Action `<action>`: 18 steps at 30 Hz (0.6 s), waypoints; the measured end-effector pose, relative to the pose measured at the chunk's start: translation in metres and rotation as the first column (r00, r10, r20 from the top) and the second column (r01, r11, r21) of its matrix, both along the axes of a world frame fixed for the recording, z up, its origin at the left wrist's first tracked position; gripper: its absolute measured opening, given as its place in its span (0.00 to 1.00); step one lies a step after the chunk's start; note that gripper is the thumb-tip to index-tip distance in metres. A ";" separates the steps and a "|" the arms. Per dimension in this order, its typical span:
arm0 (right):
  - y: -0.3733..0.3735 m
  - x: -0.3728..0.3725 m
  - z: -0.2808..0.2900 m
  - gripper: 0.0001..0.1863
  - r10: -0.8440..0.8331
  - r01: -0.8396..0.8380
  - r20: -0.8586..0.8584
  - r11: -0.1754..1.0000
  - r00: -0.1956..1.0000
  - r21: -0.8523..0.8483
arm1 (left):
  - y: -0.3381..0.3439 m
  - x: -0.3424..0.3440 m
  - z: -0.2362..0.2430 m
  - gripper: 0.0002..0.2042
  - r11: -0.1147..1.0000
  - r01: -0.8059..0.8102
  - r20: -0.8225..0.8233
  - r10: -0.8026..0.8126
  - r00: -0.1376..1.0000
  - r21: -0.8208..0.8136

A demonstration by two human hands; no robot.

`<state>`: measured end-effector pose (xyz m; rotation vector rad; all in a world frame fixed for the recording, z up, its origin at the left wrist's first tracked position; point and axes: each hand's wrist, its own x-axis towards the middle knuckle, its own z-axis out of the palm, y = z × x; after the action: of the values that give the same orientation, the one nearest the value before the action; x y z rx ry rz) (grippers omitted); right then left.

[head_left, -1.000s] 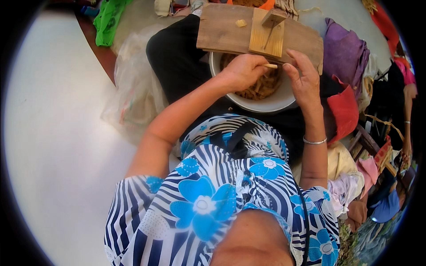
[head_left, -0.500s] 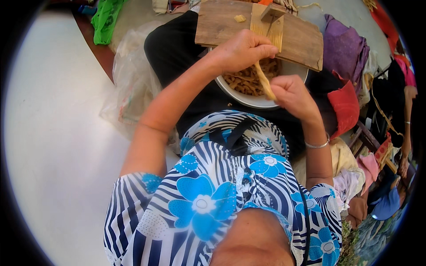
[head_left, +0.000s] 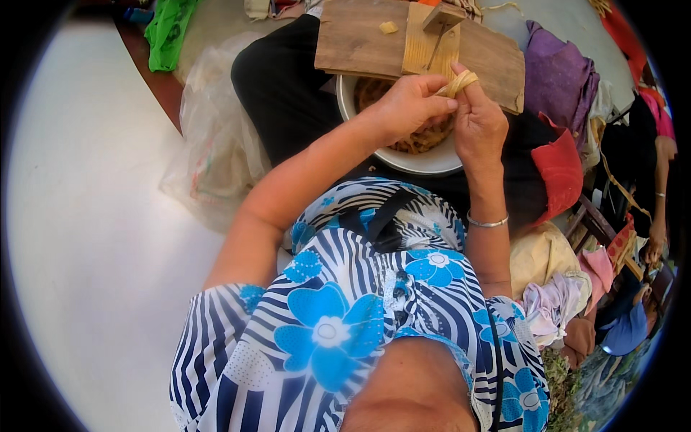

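While the head view looks straight down, both hands meet above the near edge of a wooden board (head_left: pixel 360 43) that lies across a white bowl (head_left: pixel 425 162). The left hand (head_left: pixel 407 108) is clenched, its fingertips pinching one end of a pale strip (head_left: pixel 461 83); the right hand (head_left: pixel 479 126) has its grip closed on the same strip, which loops over its fingers. The strip sits just in front of a lighter wooden block (head_left: pixel 432 43) fixed on the board, with a thin blade (or peg, I cannot tell) standing in it. The strip looks light, thin and pliable, likely to kink or tear if tugged hard, so it seems best held near its ends, pinched flat. The bowl holds more tan shreds beneath the board's near edge.
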<state>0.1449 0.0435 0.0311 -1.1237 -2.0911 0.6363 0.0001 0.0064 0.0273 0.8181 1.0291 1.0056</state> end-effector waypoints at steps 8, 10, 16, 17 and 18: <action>0.010 0.004 -0.020 0.10 0.098 -0.109 -0.239 0.993 0.966 -0.034 | -0.001 -0.010 -0.027 0.07 0.947 0.282 0.320 -0.221 0.921 -0.157; 0.005 0.010 -0.016 0.08 0.079 -0.088 -0.134 0.994 0.988 -0.067 | 0.001 -0.014 -0.026 0.07 0.952 0.278 0.104 -0.267 0.958 -0.124; -0.005 0.022 -0.041 0.14 0.031 -0.138 -0.187 0.794 0.982 -0.592 | -0.015 -0.010 -0.018 0.06 0.801 0.353 -0.843 0.317 0.435 0.484; -0.008 0.024 -0.047 0.15 0.027 -0.192 -0.240 0.689 0.971 -0.699 | -0.022 -0.010 -0.016 0.06 0.758 0.380 -0.830 0.371 0.418 0.530; -0.013 0.024 -0.052 0.18 0.010 -0.232 -0.289 0.620 0.957 -0.750 | -0.023 -0.009 -0.020 0.06 0.713 0.375 -0.795 0.444 0.412 0.593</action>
<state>0.1694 0.0304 -0.0212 -1.2355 -1.6623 1.7916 -0.0085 -0.0166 0.0069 2.2337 1.6122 0.9612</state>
